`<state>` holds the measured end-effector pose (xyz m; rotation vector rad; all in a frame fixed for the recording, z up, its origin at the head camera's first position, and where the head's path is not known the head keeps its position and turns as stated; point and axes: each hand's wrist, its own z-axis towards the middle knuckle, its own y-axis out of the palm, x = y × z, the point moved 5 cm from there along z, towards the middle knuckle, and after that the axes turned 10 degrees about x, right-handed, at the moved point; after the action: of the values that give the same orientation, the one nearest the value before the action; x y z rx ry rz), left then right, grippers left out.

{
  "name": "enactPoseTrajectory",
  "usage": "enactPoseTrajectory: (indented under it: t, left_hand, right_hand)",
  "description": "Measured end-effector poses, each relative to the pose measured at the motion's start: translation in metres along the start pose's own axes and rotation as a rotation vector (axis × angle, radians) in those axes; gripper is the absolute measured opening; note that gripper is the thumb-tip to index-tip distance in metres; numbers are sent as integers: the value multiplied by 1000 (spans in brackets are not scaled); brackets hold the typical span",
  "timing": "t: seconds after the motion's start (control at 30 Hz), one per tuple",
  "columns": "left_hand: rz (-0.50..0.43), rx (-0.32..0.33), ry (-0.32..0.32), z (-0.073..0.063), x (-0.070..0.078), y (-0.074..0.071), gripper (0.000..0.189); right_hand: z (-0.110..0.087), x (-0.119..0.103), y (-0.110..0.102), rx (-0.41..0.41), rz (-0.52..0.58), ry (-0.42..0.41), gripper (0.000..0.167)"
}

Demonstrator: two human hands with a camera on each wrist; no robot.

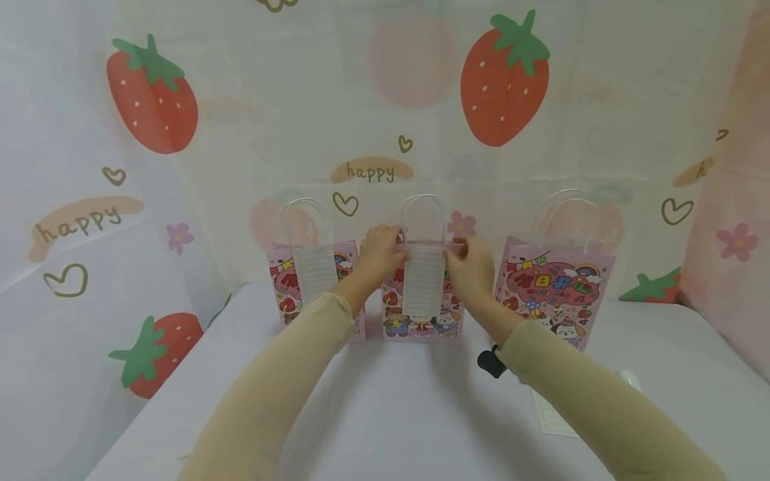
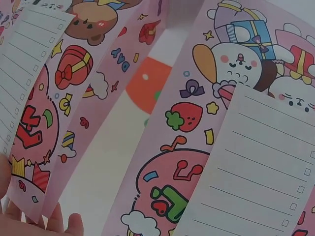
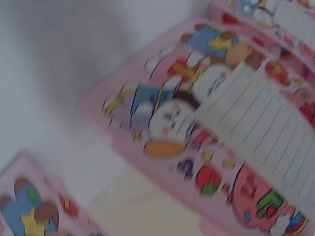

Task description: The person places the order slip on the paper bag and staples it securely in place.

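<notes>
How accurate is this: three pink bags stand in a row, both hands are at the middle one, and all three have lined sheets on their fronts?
One slip: the head view shows lined sheets on the left bag and middle bag only; the right-hand bag shows none. The rest stands.

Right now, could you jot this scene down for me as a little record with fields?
Standing in a row: left bag, middle bag, right bag, all pink with cartoon prints
Lined strips: left strip and middle strip, each before its bag; none seen on the right bag
Left hand: grips the middle bag's upper left
Right hand: pinches its upper right
Table: loose lined sheet, partly hidden by the right sleeve
Backdrop: pale, printed with strawberries
</notes>
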<state>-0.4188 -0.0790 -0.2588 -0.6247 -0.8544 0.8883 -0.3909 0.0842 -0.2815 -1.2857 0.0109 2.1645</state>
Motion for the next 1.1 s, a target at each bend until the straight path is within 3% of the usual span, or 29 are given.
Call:
enactPoseTrajectory:
  t: [0.1,0.2,0.33,0.7,1.1]
  left_hand:
    - [-1,-5,6,-2,-1,1,33]
    - [-12,-3,1,-3,-2,2,25]
    - [-41,-1,-8,-3,-3,2,21]
    - [-119,-17,-51,-3,1,-1,17]
    - [-84,-88,-110,-4,6,-3,17]
  right_hand:
    - [8,-6,-1,28,-166,-196,38]
    - [14,-9,3,-43,-294,-268,39]
    - [17,-9,7,-129,-329,-218,33]
    - [14,-13,1,-118,-271,-126,23]
    - [12,-9,-2,-128,-283,-154,23]
